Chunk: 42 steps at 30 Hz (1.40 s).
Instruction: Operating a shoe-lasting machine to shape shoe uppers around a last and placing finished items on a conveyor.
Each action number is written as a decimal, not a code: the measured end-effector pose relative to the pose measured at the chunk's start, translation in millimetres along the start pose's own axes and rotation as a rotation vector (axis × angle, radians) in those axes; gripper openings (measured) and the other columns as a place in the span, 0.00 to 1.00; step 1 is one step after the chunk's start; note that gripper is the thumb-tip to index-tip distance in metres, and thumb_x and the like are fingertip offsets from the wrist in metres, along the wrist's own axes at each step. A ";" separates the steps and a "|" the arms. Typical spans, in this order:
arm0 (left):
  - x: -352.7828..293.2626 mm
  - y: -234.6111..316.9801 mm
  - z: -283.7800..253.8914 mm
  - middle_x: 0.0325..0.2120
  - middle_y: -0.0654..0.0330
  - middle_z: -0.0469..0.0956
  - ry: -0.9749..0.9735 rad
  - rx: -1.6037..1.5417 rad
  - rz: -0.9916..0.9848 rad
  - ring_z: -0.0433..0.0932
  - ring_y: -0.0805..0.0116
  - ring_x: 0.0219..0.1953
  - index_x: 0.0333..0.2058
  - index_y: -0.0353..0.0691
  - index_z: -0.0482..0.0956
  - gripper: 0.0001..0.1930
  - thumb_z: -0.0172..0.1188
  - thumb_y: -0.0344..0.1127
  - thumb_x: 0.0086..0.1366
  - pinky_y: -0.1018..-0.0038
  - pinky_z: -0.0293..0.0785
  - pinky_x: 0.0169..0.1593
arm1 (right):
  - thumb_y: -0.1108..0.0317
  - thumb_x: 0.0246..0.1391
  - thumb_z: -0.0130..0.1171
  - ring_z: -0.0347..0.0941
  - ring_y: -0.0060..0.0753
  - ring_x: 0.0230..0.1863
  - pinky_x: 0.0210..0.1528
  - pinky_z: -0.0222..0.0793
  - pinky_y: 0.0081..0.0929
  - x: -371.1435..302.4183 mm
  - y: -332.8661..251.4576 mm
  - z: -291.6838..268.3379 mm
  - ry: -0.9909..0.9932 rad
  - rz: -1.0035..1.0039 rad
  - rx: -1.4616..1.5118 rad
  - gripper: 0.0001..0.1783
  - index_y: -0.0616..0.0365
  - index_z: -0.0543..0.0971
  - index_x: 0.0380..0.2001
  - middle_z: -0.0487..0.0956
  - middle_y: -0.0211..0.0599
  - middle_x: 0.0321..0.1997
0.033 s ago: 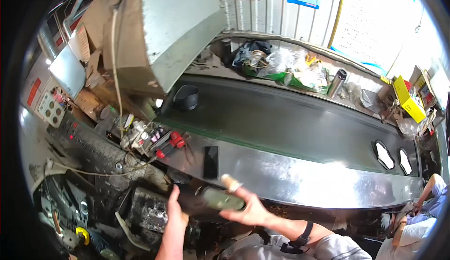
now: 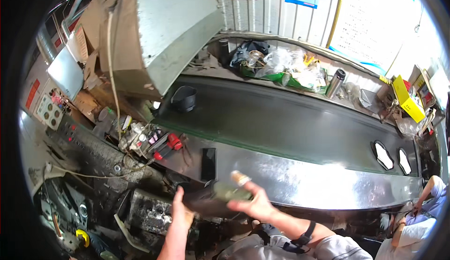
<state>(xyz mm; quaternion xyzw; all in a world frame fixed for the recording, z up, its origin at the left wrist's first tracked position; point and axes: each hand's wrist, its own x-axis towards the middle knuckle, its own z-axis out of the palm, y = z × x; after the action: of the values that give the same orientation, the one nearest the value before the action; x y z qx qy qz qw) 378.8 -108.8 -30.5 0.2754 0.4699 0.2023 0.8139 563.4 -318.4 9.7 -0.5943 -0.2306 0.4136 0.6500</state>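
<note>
- R hand (image 2: 257, 207): thumb low, taped finger (image 2: 241, 179) high, seemingly pinching R end of dark shoe-like piece (image 2: 199, 201); motion blur, exact contact pts unclear.
- L hand (image 2: 179, 215): thumb up at piece's L end; other fingers hidden, can't tell if curled or spread.
- Handling (judgement): prob. light-to-med wt, soft-ish dark body, stiffer at greenish part (image 2: 229, 192); not fragile. Smooth green face may slip a bit; surface too blurred to be sure.
- Best hold (judgement): R fingers across the green part's edges, L palm supporting the dark end; two hands suit its length.
- Piece vs fingers: lies betw. both hands, lower centre of frame, roughly crosswise. Green part betw. R thumb & taped finger; dark end next to L thumb. Looks held up, just below the near edge of metal worktop (image 2: 281, 175) in frame.
- Next out: black phone-like slab (image 2: 209, 164) on worktop, just above piece in frame; red-handled tool (image 2: 174, 141) up-left of slab.
- Farther: dark belt (image 2: 262, 119) mid-frame, w/ black cup-shaped container (image 2: 183, 99) upper left of centre & two white shoe-shaped pieces (image 2: 384, 157) far right, well apart from hands.
</note>
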 end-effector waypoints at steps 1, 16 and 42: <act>3.3 -13.0 7.3 0.51 0.50 0.78 -0.020 0.060 -0.063 0.80 0.52 0.49 0.56 0.33 0.71 0.28 0.59 0.51 0.68 0.56 0.76 0.56 | 0.72 0.44 0.74 0.71 0.31 0.60 0.66 0.63 0.31 13.1 0.4 -26.2 0.167 0.142 0.084 0.42 0.58 0.71 0.65 0.79 0.35 0.56; -145.6 109.5 243.2 0.43 0.60 0.83 -1.162 0.681 1.595 0.85 0.57 0.41 0.43 0.53 0.84 0.11 0.65 0.34 0.62 0.62 0.86 0.46 | 0.66 0.54 0.70 0.77 0.35 0.38 0.29 0.76 0.40 -73.4 80.2 -549.4 1.322 -0.254 -0.136 0.40 0.44 0.61 0.65 0.78 0.41 0.45; 432.3 171.6 263.1 0.40 0.49 0.85 -0.796 1.524 0.519 0.85 0.58 0.43 0.45 0.36 0.84 0.16 0.67 0.33 0.58 0.67 0.79 0.47 | 0.65 0.62 0.64 0.66 0.39 0.67 0.67 0.65 0.49 210.2 49.2 -122.3 0.417 0.331 0.400 0.59 0.48 0.27 0.74 0.62 0.46 0.73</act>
<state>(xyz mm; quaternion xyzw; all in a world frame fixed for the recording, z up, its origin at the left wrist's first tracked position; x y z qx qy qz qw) 803.3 209.1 -96.4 0.8881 0.0828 -0.0971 0.4415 763.1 -221.4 -101.0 -0.5562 0.0931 0.4202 0.7109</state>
